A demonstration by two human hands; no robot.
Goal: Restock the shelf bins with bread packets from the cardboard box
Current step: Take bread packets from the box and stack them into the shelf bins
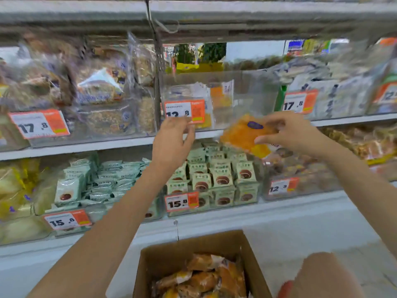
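My right hand (292,132) pinches an orange-yellow bread packet (242,134) in clear wrap, held in front of the shelf edge below a clear bin (247,100). That bin carries a 12.8 price tag (184,111) and holds a few similar packets at its left side. My left hand (174,138) is raised at the bin's front, fingertips touching the lower edge of the price tag, holding nothing. The open cardboard box (163,261) sits low in the middle, with several orange bread packets (206,278) inside.
Clear bins of other bagged bread line the same shelf left (86,93) and right (333,95). The shelf below holds green-white snack packs (219,179) and price tags. A white base ledge (279,222) runs behind the box. A knee (326,276) shows at bottom right.
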